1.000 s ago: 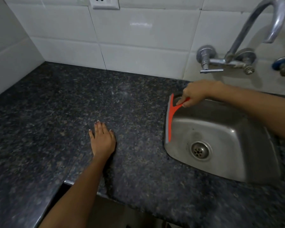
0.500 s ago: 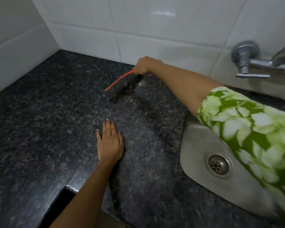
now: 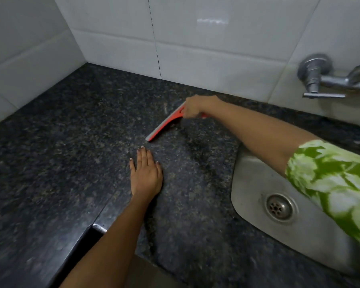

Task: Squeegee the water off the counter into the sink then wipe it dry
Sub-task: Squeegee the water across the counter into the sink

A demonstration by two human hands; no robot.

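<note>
Green-and-white leaf-print sleeve [image 3: 328, 183], bare forearms

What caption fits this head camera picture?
Right hand holds the squeegee on the counter; left hand rests flat.

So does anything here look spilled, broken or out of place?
Nothing stands out. The right hand holds the orange squeegee with its blade down on the dark granite counter, the left hand rests flat beside it, and the steel sink looks intact. Any water on the speckled stone is too hard to make out.

Likely a home kitchen, granite counter [image 3: 71, 163], steel sink [image 3: 256, 183], tiled wall [image 3: 195, 48], tap [image 3: 320, 80]
</note>
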